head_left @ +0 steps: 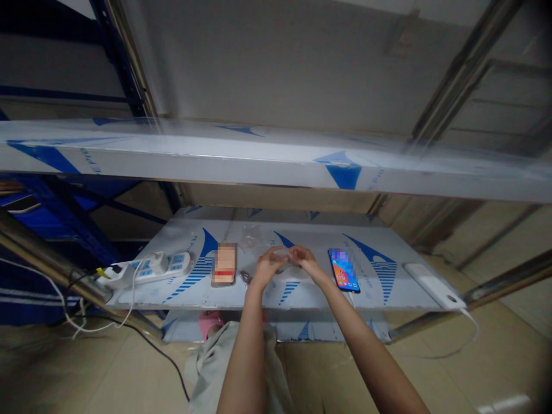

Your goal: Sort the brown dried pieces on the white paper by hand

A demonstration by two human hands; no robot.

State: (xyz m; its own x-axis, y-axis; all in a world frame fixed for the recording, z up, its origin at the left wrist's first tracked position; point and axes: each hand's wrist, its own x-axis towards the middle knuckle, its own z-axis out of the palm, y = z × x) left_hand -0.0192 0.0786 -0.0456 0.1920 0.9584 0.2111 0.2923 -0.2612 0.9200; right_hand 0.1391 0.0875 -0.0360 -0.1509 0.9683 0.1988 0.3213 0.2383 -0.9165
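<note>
Both my hands meet over the lower steel shelf (pixel 388 253). My left hand (pixel 268 265) and my right hand (pixel 302 259) are closed in a pinch on a small clear plastic piece (pixel 284 256) held between them; it looks like a transparent film or bag. A phone with a lit screen (pixel 344 269) lies just right of my right hand. Another phone or card (pixel 225 264) lies left of my left hand. A small dark item (pixel 246 278) rests on the shelf beside my left wrist.
A white power strip (pixel 150 266) with a plugged adapter sits at the shelf's left end, cables trailing to the floor. A white power bank (pixel 433 284) lies at the right end. An upper shelf (pixel 276 164) overhangs. Crumpled clear plastic (pixel 250 237) lies further back.
</note>
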